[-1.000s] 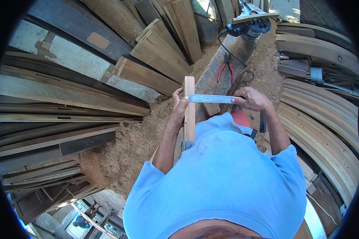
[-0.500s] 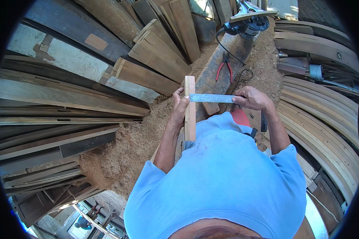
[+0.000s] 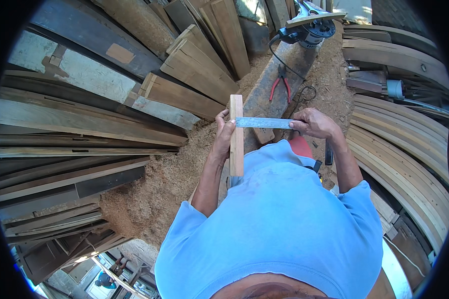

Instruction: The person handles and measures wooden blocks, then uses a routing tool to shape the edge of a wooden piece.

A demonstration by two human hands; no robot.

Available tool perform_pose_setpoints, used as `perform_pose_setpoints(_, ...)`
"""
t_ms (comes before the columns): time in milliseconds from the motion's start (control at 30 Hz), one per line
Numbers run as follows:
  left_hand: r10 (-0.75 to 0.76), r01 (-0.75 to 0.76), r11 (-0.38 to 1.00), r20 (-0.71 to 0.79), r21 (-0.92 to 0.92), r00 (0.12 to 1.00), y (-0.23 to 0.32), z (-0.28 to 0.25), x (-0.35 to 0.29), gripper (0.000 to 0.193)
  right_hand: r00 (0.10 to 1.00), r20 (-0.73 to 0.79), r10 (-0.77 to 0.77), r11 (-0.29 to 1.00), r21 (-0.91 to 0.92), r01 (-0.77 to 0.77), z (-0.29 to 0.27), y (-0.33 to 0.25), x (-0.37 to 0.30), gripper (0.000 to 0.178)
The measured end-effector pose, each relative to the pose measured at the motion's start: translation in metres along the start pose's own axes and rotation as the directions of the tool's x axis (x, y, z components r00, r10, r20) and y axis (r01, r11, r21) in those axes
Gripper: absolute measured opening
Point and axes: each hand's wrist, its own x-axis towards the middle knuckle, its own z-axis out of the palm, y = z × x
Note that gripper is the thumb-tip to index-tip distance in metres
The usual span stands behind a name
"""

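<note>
My left hand is closed around a short light-brown wooden strip, which stands lengthwise in front of my body. Between thumb and fingers of my right hand is the right end of a flat metal ruler. The ruler lies crosswise, its left end against the strip close to my left thumb. Some fingers of the left hand are hidden behind the wood. Below the ruler, a small wooden block shows on the bench.
Pliers with red handles lie on the narrow worn bench. A corded power tool sits at its far end. Boards lean at the left, and curved planks are stacked at the right. Sawdust covers the ground.
The wooden strip and the ruler have shifted very slightly left. Both hands keep their hold.
</note>
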Motion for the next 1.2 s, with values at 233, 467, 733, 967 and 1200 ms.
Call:
perform_pose_setpoints(233,-0.007,0.007,1.000,0.004,-0.029,1.000,0.007,0.004,-0.003,0.056,1.000,0.007,-0.006,1.000,0.012,0.006,-0.002,-0.003,0.001,0.043)
perform_pose_setpoints(467,0.044,-0.044,0.999,0.018,-0.014,0.999,0.001,-0.002,0.002,0.056,1.000,0.005,-0.015,1.000,-0.022,0.015,0.000,-0.001,0.003,0.044)
perform_pose_setpoints(733,0.052,-0.052,0.999,0.018,0.006,0.998,-0.007,-0.007,0.008,0.057,1.000,0.027,-0.004,1.000,-0.002,0.004,-0.001,0.001,0.005,0.045)
perform_pose_setpoints(967,0.033,-0.032,0.999,0.020,-0.024,0.999,-0.001,-0.002,0.006,0.057,0.999,0.035,0.014,1.000,0.016,-0.014,-0.003,-0.003,0.005,0.044)
perform_pose_setpoints(1200,-0.097,0.109,0.959,0.056,-0.262,0.994,0.003,0.001,0.006,0.054,0.994,-0.094,0.052,0.957,0.289,-0.023,0.002,0.020,0.015,0.030)
